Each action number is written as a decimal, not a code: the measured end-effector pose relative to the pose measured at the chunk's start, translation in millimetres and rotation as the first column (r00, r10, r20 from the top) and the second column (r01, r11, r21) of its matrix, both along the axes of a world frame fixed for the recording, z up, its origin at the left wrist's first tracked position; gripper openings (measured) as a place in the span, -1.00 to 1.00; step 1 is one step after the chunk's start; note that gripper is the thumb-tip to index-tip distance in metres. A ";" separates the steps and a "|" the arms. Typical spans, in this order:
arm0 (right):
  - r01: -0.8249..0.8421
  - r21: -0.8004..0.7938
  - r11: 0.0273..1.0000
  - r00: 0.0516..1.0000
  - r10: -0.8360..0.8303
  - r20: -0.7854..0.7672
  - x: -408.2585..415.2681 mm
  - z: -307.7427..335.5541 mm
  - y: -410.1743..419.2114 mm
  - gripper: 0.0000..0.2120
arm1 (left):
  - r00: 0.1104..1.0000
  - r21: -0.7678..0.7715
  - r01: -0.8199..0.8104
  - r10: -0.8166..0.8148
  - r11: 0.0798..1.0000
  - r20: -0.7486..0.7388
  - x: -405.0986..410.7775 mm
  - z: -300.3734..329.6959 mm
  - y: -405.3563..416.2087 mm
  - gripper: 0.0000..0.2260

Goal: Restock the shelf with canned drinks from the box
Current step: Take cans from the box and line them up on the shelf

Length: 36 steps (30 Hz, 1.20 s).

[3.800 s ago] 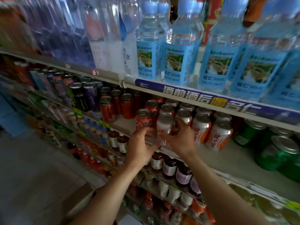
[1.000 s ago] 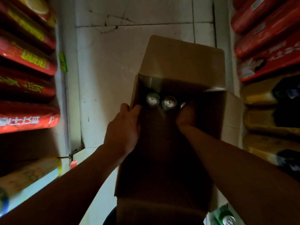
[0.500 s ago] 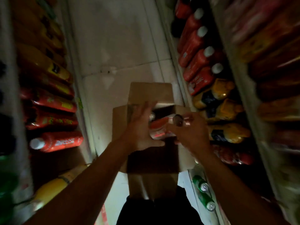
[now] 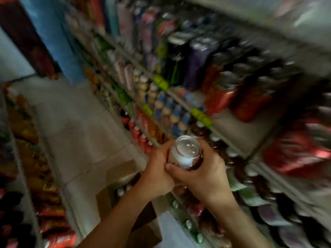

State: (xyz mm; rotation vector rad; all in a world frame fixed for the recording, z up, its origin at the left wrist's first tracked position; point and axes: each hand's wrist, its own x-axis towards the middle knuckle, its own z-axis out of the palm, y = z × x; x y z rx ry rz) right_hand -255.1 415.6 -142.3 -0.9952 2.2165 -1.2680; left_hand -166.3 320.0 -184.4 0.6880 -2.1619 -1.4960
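Note:
A red-and-white can (image 4: 185,155) with a silver top is held upright between both hands at the lower middle of the view. My left hand (image 4: 157,174) wraps its left side and my right hand (image 4: 202,174) curls round its right side and front. Below them the open cardboard box (image 4: 116,183) stands on the floor, with silver can tops (image 4: 123,189) showing inside. The can shelf (image 4: 238,129) runs at the right, with red cans (image 4: 220,99) and dark tall cans (image 4: 195,65) standing on it. The view is blurred by motion.
Shelves of bottles and cans fill the right side from top to bottom. A second rack with orange and red packets (image 4: 26,158) lines the left. A pale tiled aisle floor (image 4: 77,122) runs between them. Small bottles (image 4: 166,108) crowd the shelf below the cans.
The view has swung up from the box to the shelves. Both hands have lifted the can out of the box and turned it upright, higher and nearer the shelf.

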 end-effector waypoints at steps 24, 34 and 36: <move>0.445 -0.229 0.866 0.858 -0.485 -0.169 -130.0 70.4 273.6 -0.32 | 0.955 -0.407 0.295 -0.282 0.865 0.092 -134.4 125.7 215.0 -0.49; 0.419 -0.239 0.876 0.836 -0.475 -0.274 -131.7 60.1 268.4 -0.34 | 0.940 -0.451 0.338 -0.314 0.826 0.131 -144.3 129.4 213.4 -0.42; 0.410 -0.261 0.874 0.848 -0.471 -0.245 -128.5 59.6 268.0 -0.36 | 0.934 -0.487 0.352 -0.333 0.799 0.128 -144.5 128.1 212.2 -0.40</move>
